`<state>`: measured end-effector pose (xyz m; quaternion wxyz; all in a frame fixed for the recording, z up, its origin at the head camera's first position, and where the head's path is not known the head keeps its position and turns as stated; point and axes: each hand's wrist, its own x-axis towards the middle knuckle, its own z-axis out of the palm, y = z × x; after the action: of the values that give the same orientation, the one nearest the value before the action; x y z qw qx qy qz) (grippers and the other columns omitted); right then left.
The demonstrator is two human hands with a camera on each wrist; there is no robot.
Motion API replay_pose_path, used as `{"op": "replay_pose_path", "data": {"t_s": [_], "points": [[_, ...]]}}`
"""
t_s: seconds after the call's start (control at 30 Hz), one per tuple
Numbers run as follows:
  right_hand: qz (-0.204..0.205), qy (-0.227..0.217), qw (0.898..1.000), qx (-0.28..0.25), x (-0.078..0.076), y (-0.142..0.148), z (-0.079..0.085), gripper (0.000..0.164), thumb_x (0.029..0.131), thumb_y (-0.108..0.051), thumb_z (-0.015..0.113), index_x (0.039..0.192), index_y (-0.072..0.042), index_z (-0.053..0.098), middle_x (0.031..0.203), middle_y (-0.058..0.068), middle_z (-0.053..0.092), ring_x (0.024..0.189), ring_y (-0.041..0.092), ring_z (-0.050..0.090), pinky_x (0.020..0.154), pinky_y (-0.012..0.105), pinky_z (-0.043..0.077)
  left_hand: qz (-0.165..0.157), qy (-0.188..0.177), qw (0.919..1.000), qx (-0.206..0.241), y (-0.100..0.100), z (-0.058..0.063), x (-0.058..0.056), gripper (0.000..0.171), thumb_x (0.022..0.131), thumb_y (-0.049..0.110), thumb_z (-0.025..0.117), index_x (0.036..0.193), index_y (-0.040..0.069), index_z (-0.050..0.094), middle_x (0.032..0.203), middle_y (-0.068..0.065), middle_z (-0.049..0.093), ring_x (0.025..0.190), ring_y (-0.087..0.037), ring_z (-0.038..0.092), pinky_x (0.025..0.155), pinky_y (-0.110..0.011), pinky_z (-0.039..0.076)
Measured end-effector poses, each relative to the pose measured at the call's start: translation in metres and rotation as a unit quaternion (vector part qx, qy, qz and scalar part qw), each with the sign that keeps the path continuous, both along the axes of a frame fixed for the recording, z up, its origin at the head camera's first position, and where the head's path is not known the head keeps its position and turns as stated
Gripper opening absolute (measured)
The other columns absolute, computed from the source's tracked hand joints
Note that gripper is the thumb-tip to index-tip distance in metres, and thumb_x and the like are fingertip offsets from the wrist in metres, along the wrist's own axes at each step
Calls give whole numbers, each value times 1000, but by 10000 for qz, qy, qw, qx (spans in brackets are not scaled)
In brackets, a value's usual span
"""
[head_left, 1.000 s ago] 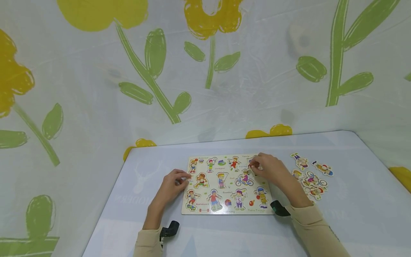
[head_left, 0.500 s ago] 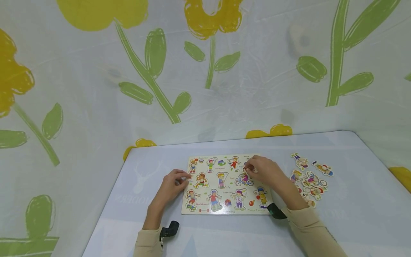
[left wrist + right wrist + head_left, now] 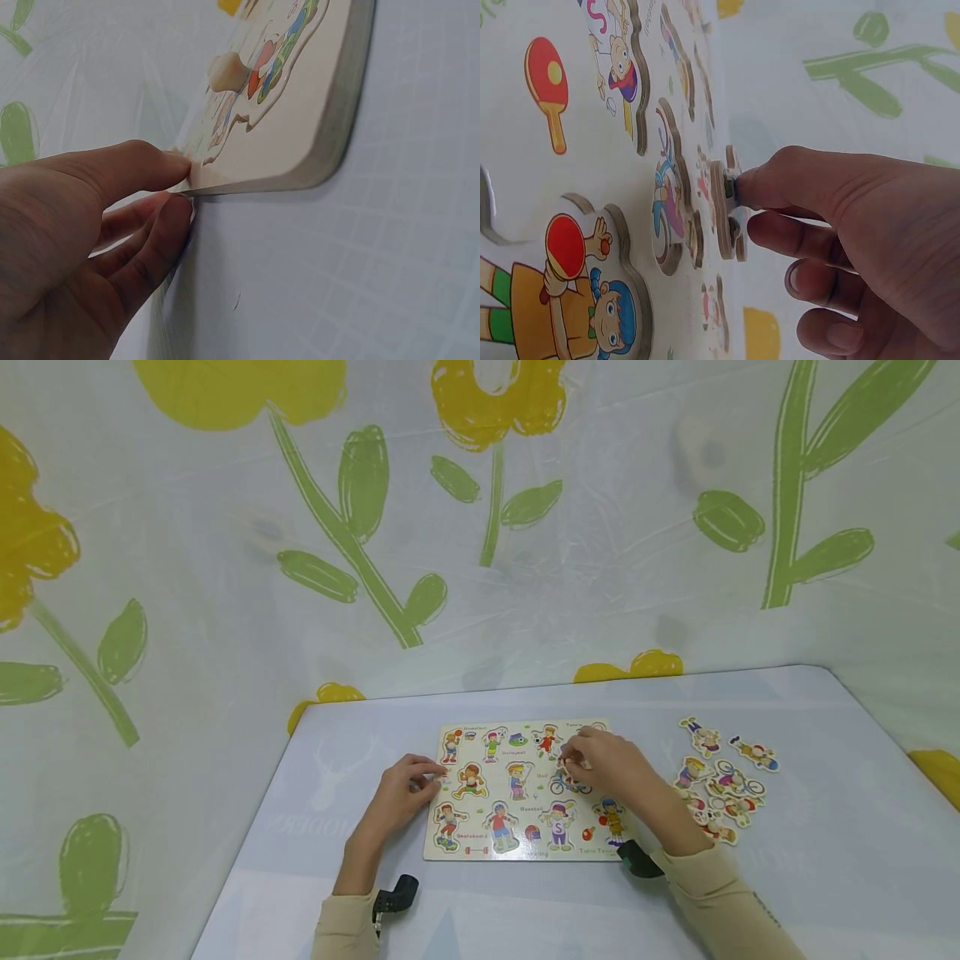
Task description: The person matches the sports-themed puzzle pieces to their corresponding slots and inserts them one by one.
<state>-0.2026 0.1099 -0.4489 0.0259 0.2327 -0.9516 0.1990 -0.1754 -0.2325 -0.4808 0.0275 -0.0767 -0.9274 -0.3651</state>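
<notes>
A wooden sports puzzle board [image 3: 472, 810] with printed children and cut-out recesses lies on the table. At its left edge my left hand [image 3: 401, 793] pinches the rim, thumb on top and fingers against the side, as the left wrist view shows on the board [image 3: 277, 157]. My right hand [image 3: 611, 764] is over the board's upper right part, close to the cyclist recess [image 3: 566, 785]. Between its thumb and fingers it pinches a puzzle piece [image 3: 724, 206], seen edge-on and held off the board; its picture is hidden. A wooden knob [image 3: 227, 73] stands up near the board's corner.
To the right of the board lie several loose puzzle pieces [image 3: 738, 778], some overlapping. One skateboarder-like piece [image 3: 753, 752] lies apart at the back. Behind the table [image 3: 825, 860] hangs a flowered curtain [image 3: 600, 510]. Black wrist cameras sit below both hands.
My right hand has moved left over the board with the puzzle piece, uncovering more of the loose pieces at the right. The left hand stays at the board's edge.
</notes>
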Motion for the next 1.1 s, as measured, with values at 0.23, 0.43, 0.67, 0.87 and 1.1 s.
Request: {"op": "replay_pose_path", "data": {"t_s": [0.23,0.43,0.67,0.87,1.1], "points": [[129,-38,9999,52,5,-8,3,9,86,-21,74,94,-16,75,88,-5,61,74,8,54,67,26,49,-3,6,10000,-4,0,0,0,20,84,5,72,102,12,76,111,-5,64,83,-11,58,73,-22,50],[63,-96,9999,93,9,-16,1,9,86,-24,73,93,-19,75,87,-7,61,74,7,52,69,25,49,2,-17,10000,-11,0,1,0,20,84,6,72,102,13,76,111,-5,64,83,-11,58,73,-22,49],[192,-113,9996,157,13,-26,1,7,86,-25,74,91,-21,74,84,-10,60,68,4,50,62,20,45,5,-35,10000,-23,0,1,1,20,84,6,72,102,13,76,111,-5,64,83,-11,58,73,-23,49],[492,124,9984,231,20,-34,0,5,86,-24,73,88,-20,72,80,-12,57,64,1,45,57,16,39,11,-46,10000,-21,0,2,1,20,84,6,72,103,13,76,111,-6,64,83,-11,58,74,-23,50],[711,290,9964,350,26,-46,-3,5,86,-24,73,89,-19,73,80,-10,59,62,3,45,55,16,38,-23,-9,10000,-15,0,1,0,20,84,6,72,103,13,76,110,-5,64,83,-11,58,74,-23,50]]}}
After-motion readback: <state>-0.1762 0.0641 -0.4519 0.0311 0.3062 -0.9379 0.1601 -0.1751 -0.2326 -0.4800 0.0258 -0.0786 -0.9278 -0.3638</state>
